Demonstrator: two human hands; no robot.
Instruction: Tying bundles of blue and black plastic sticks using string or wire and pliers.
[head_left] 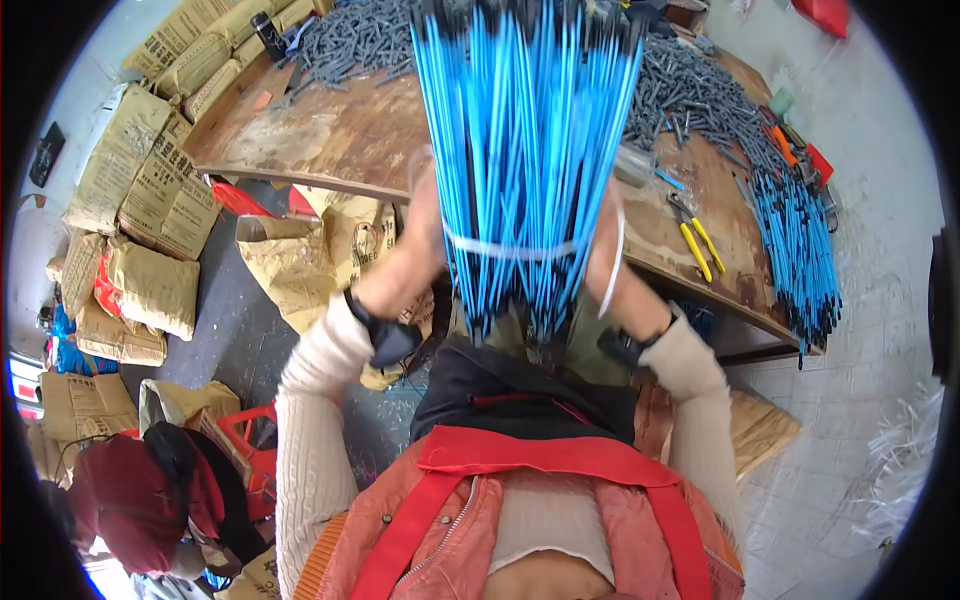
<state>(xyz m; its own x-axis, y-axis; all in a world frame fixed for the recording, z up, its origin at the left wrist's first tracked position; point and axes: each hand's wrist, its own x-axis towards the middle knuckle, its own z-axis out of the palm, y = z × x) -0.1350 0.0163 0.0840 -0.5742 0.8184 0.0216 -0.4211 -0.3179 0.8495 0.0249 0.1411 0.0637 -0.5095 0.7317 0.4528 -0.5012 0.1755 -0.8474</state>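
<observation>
A thick bundle of thin blue rods (pixel 530 130) with black ends stands up in front of me, its lower ends just over my lap. A white strap, apparently a cable tie (pixel 515 250), runs around its lower part, and its loose tail curves out beside my right wrist. My left hand (pixel 428 215) presses against the left side of the bundle, its fingers partly hidden behind the rods. Along the opposite side my right hand (pixel 602 228) grips the bundle too, slightly blurred. Both forearms wear cream knit sleeves with dark bands at the wrists.
The worn wooden table (pixel 330 140) carries heaps of small grey plastic pieces (pixel 690 90). Yellow-handled pliers (pixel 700 245) lie to the right, near another heap of blue rods (pixel 795 240) overhanging the edge. Paper sacks (pixel 160 200) and a red stool (pixel 262 455) stand at left.
</observation>
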